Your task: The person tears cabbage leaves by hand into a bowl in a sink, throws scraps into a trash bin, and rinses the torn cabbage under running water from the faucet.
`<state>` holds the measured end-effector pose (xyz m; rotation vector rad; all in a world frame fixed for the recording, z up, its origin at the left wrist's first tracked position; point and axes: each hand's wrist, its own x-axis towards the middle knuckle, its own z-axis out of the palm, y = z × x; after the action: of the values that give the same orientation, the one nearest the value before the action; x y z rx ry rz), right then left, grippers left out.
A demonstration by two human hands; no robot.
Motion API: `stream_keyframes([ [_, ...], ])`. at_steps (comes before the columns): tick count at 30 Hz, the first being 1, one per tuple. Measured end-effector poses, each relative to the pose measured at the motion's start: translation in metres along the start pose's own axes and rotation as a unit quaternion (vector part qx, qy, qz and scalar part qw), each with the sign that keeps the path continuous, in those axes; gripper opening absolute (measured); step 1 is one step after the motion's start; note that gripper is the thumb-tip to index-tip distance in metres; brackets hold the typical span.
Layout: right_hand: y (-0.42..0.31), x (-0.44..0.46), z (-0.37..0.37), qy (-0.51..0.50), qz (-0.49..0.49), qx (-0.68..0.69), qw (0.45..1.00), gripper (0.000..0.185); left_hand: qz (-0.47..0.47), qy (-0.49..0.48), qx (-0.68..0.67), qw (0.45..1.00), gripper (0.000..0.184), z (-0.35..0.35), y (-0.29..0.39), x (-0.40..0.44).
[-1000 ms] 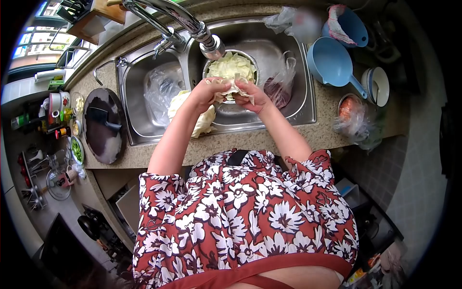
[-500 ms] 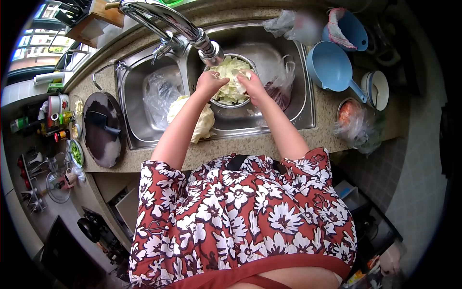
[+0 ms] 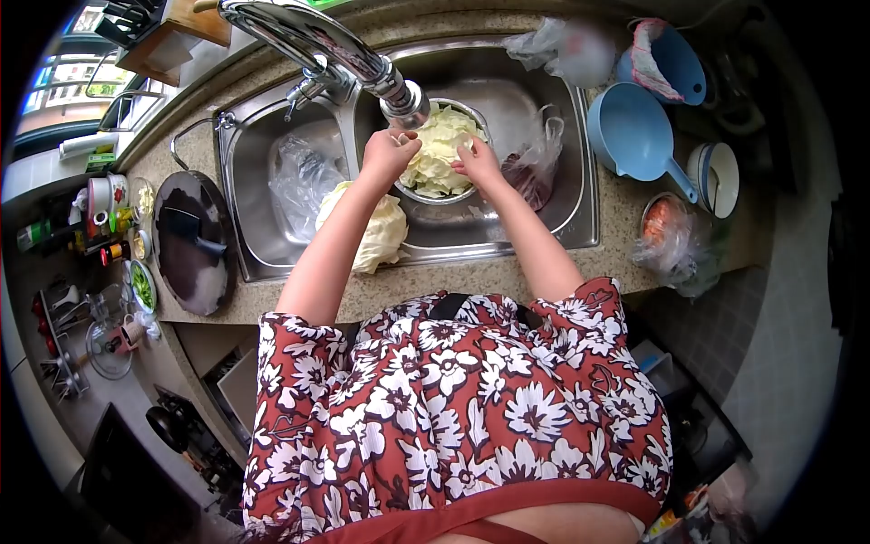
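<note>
A round metal bowl (image 3: 439,199) full of torn cabbage leaves (image 3: 441,150) sits in the right sink basin, under the faucet (image 3: 406,104). My left hand (image 3: 390,158) is at the bowl's left edge, its fingers curled round a small pale piece of cabbage leaf. Over the right side of the leaves, my right hand (image 3: 478,164) pinches another pale piece between thumb and fingers. Partly hidden behind my left forearm, a cut cabbage head (image 3: 381,234) rests at the sink's front, by the divider.
Clear plastic bags lie in the left basin (image 3: 249,195); a bag with dark red contents (image 3: 533,172) is right of the bowl. On the right counter stand a blue strainer (image 3: 630,131), bowls (image 3: 720,181) and bagged orange food (image 3: 666,222). A round dark board (image 3: 177,272) carries a cleaver (image 3: 195,231).
My hands have moved apart; the larger leaf piece between them is no longer held up. The left hand has shifted slightly left and up. The view has shifted a little.
</note>
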<state>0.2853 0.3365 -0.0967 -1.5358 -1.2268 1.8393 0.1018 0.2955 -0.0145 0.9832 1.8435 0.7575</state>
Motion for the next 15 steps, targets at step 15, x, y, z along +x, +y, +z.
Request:
stream_keyframes([
  [15, -0.043, -0.048, 0.016, -0.136, -0.044, 0.139, 0.980, 0.027, 0.075, -0.056, 0.077, 0.993, 0.037, 0.001, 0.016, -0.018],
])
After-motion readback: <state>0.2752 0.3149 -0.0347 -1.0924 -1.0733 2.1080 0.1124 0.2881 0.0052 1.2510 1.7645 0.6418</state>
